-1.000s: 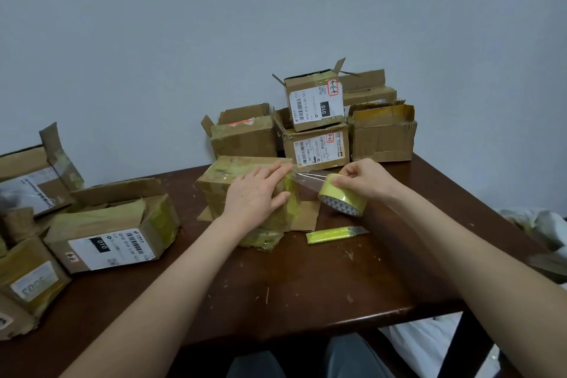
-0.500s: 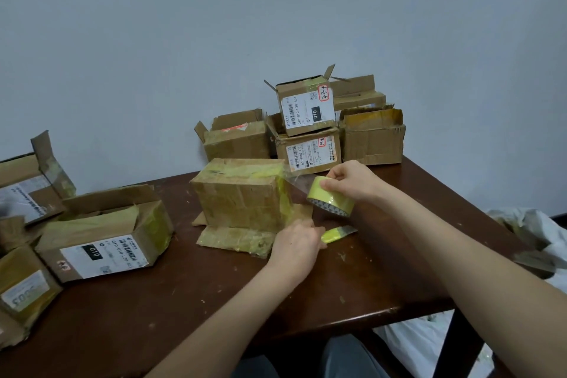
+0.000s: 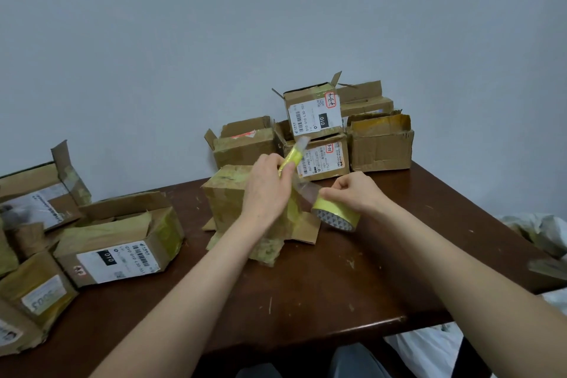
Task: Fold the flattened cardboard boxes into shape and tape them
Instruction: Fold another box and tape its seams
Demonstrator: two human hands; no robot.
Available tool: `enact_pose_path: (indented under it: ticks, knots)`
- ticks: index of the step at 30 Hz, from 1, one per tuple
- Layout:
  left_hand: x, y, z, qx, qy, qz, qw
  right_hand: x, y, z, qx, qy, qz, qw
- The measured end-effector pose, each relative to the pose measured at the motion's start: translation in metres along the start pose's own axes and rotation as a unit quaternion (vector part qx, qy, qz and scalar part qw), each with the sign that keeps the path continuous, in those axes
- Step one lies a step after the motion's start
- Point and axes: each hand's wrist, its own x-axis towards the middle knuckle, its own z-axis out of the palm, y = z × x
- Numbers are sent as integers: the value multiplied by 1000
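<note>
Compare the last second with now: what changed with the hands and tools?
The left hand left the taped brown cardboard box, took the yellow utility knife off the dark wooden table and lifted it to the stretched clear tape strip. Unchanged: the right hand grips the yellow tape roll, and the box sits where it was.

Scuffed dark wooden table (image 3: 306, 291) right up against a plain pale wall (image 3: 214, 24), crumpled white plastic sheeting (image 3: 429, 356) down at its right.
</note>
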Motion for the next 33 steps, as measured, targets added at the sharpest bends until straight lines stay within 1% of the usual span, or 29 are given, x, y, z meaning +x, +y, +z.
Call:
enact_pose_path:
  ticks: [2,4,7,12,16,25,28,30,33]
  knots:
    - [3,-3,12,12,-40,-26,999,-3,1,0,-17,12,0,1000]
    - [-1,-7,17,6,-57,-35,998,-8,3,-3,-37,34,5,999]
    - [-14,-10,17,2,-29,-5,1000,-16,3,-1,-66,73,8,995]
    - [-31,-12,14,4,1,-11,1000,-26,-2,13,-79,111,16,991]
    - [-36,-14,7,18,3,-9,1000,-31,-1,20,-64,113,33,991]
    - [-41,-13,11,122,-7,33,992,-34,-1,24,-47,111,35,992]
    - [-42,-12,11,144,-7,37,989,-35,-2,25,-18,117,21,993]
    - [-42,-12,11,160,-10,38,986,-35,-3,25,-30,107,4,994]
    - [-41,-11,11,175,-14,40,984,-34,-5,23,-40,97,1,995]
